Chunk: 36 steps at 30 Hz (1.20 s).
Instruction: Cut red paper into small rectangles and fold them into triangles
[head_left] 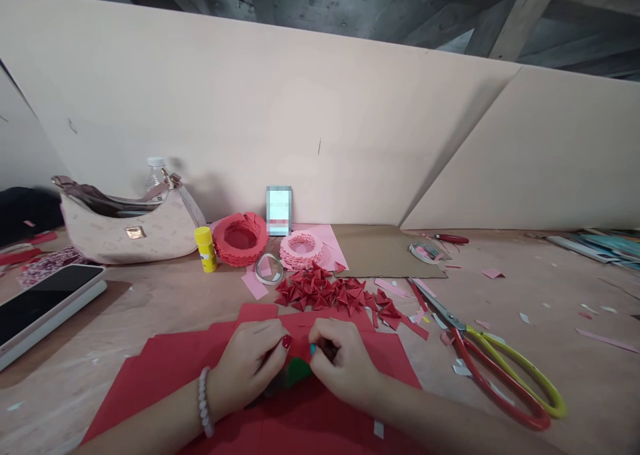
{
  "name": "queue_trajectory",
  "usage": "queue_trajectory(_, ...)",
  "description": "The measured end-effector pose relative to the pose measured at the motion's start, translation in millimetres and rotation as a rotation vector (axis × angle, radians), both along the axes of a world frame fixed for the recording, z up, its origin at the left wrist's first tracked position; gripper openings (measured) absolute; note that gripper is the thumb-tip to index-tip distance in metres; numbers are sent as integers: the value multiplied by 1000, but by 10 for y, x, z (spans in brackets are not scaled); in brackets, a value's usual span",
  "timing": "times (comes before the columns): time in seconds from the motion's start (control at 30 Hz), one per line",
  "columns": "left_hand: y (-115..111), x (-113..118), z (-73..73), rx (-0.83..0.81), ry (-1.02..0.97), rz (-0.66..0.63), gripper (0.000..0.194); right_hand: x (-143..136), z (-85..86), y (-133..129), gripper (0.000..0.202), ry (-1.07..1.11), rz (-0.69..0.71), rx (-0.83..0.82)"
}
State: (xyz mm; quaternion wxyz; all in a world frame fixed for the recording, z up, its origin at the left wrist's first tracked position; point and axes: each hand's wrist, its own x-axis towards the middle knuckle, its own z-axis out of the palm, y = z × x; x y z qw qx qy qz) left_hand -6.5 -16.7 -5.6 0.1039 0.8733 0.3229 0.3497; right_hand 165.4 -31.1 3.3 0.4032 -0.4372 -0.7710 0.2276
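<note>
I note left hand (245,361) and right hand (346,363) curled, any pinched item indeterminable, red paper sheets (175,358) beneath the fingers; a forward knuckle bump could scatter folded red paper pieces (313,289) just beyond.

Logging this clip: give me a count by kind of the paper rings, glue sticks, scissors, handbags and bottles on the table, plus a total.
Paper rings: 2 (red ring, pink ring)
Glue stick: 1
Scissors: 1 pair
Handbag: 1
Bottle: 1
Total: 6
</note>
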Motion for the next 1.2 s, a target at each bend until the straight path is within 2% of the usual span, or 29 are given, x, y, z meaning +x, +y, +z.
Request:
queue_trajectory(0.3,-1,31,-12,-72,-65,40,24,33,18,32,12,34,14,2)
queue_trajectory(0.67,-24,22,-14,-37,-134,18,25,79,-21,47,11,83,34,61)
queue_trajectory(0.8,0,8,1,-88,-265,66,27,115,-26,72,11,127,23,70)
queue_trajectory(0.87,8,5,17,-139,-295,44,29,130,-29,88,12,152,12,45)
queue_trajectory(1.0,6,13,27,-255,-227,-73,29,129,-23,81,14,156,127,-17)
queue_trajectory(1.2,29,24,8,-258,-196,-12,26,112,-4,27,20,232,301,-97)
